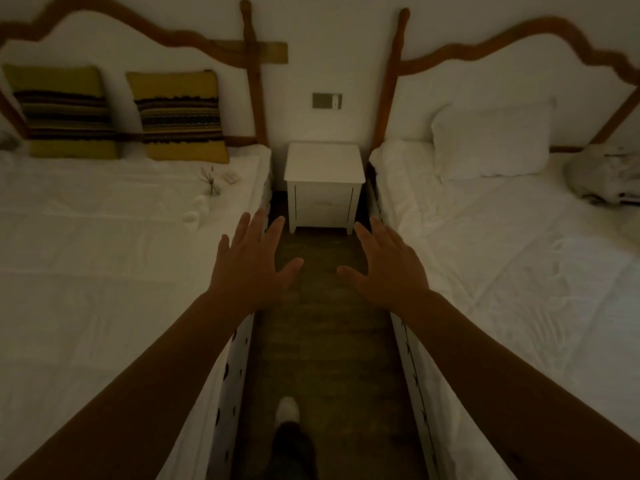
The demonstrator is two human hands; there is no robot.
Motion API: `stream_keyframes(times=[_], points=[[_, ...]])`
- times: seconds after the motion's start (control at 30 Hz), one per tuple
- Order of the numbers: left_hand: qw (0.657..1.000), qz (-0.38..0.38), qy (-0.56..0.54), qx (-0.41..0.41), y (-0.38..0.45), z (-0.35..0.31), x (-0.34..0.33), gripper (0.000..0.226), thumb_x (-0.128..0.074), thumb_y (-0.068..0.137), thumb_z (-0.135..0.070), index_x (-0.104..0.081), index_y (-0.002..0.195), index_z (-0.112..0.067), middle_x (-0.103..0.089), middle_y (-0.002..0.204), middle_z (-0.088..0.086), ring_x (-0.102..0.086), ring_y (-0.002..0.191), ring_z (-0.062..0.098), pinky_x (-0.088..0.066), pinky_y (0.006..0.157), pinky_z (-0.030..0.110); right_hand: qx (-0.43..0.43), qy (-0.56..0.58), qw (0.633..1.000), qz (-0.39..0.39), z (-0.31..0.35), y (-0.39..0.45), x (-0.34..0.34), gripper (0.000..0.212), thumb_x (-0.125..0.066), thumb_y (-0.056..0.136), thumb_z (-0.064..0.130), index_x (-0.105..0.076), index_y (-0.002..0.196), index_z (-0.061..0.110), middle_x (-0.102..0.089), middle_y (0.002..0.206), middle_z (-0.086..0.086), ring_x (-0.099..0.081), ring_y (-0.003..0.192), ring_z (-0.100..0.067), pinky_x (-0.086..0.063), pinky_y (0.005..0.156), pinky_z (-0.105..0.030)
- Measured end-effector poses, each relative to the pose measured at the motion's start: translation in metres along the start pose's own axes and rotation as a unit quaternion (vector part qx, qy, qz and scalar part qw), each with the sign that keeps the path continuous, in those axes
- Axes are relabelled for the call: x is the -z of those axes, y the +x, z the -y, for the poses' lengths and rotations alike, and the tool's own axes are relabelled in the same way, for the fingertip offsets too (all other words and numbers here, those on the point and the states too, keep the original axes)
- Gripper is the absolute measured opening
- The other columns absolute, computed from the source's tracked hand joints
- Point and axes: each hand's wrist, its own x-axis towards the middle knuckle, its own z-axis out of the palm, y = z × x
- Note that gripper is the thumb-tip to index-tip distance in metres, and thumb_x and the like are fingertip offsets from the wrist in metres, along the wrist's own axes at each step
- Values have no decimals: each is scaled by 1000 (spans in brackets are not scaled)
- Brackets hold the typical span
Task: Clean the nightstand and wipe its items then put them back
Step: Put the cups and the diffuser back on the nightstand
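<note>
White nightstand [324, 168] stands well beyond both hands' spread, empty fingers [258, 226], between the beds.

Two beds [104, 254], three pillows [178, 116], one nightstand [323, 161].

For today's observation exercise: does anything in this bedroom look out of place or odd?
Yes. The nightstand top is bare, while small items lie scattered on the left bed near its edge, not where they belong. Both hands are open and hold nothing.
</note>
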Motion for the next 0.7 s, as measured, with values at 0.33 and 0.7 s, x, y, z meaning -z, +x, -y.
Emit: stream_keyframes(times=[0.33, 0.7], points=[[999, 27, -5, -22, 225, 68, -28, 83, -24, 80, -74, -3, 147, -29, 0, 159, 4, 3, 145, 28, -11, 112, 56, -13, 18, 1000, 11, 5, 225, -16, 88, -36, 80, 77, 0, 147, 33, 1, 160, 0, -4, 146, -25, -20, 114, -52], [998, 41, 6, 36, 407, 128, -99, 80, -25, 82, -72, -2, 148, -33, 2, 159, 5, 3, 145, 28, -13, 113, 56, 51, 25, 998, 38, -3, 454, -74, 87, -36, 79, 78, 0, 146, 36, -1, 160, 0, -6, 146, -26, -17, 112, -53]])
